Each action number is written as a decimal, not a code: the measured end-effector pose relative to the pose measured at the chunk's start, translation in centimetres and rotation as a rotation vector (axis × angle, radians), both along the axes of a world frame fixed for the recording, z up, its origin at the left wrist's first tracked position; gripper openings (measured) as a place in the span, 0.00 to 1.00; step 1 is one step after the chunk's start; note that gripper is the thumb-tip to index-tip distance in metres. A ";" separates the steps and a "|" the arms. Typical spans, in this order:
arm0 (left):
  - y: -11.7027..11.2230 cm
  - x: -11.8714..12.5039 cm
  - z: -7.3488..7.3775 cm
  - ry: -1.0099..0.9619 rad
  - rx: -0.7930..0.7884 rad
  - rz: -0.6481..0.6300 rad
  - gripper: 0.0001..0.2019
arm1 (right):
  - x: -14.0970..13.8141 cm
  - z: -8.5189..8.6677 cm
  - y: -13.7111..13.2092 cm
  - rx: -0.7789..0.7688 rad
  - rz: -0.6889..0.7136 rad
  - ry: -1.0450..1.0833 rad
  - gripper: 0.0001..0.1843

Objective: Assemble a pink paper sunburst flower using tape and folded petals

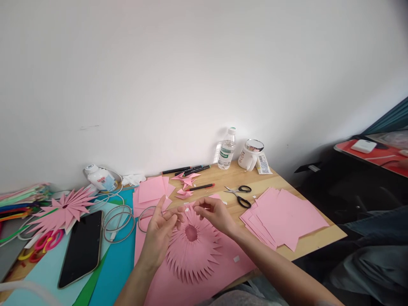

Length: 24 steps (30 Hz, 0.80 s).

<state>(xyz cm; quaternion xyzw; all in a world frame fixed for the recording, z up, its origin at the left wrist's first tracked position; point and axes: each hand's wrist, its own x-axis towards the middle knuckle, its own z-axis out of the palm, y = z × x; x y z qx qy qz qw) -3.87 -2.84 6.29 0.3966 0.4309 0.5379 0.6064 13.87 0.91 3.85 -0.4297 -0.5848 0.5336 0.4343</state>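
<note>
A round pink paper flower (194, 262) made of many folded pointed pieces lies on a large pink sheet (236, 276), a dark pink round opening at its centre. Both hands meet over its far edge. My left hand (161, 229) has one finger raised, while its thumb and other fingertips press together near the flower's upper left. Opposite it, my right hand (217, 215) curls its fingertips against the thumb in a pinch. Between them show pink paper points and a small white scrap (187, 209). What either pinch holds is too small to make out.
Black-handled scissors (240, 195) and a stack of pink sheets (283, 216) lie to the right. Behind stand a water bottle (227, 149) and a white mug (250, 155). Leftward are a phone (82, 248), a coiled cable (119, 224) and another pink paper flower (65, 208).
</note>
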 end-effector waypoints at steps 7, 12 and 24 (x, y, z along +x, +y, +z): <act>0.1 0.1 0.9 -0.117 -0.099 0.037 0.37 | -0.7 1.2 0.1 -0.237 0.123 0.274 0.18; 0.1 0.4 0.1 0.034 -0.004 0.028 0.40 | -0.9 1.4 0.0 -0.220 0.063 0.183 0.17; 0.6 -1.5 -3.5 0.981 0.383 -0.241 0.38 | 0.4 -1.3 2.0 0.083 0.153 -0.358 0.11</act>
